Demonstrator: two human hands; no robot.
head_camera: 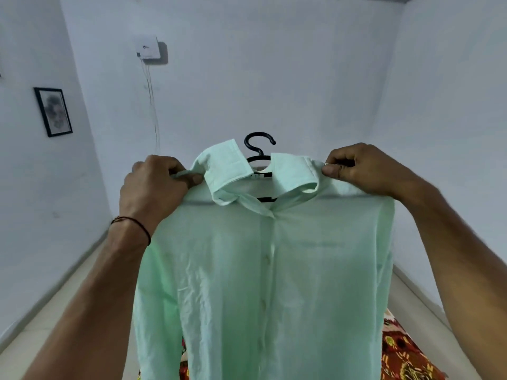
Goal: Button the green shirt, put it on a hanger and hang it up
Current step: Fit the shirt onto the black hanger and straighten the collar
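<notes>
Green shirt (263,270): held up in the centre of the frame, front facing the camera, placket buttoned down the middle, collar spread open at the top.
Hanger (259,149): black, inside the shirt's shoulders; its hook rises above the collar, and dark bars are seen through the neck opening.
Left hand (153,187): closed on the shirt's shoulder seam at centre left, fabric pinched between thumb and fingers; a dark thread band (134,224) is worn on the wrist.
Right hand (362,168): clamped on the opposite shoulder at centre right, thumb and forefinger pressed together on the cloth.
Neck label (256,176): a small tag is seen inside the collar; its writing cannot be read.
Wall box (148,47): white, mounted upper left, with a small dark logo that is illegible; cables (153,105) hang below it.
Framed picture (53,112): hung at the left edge.
Patterned cloth (403,352): red and yellow, lower right, behind the shirt.
</notes>
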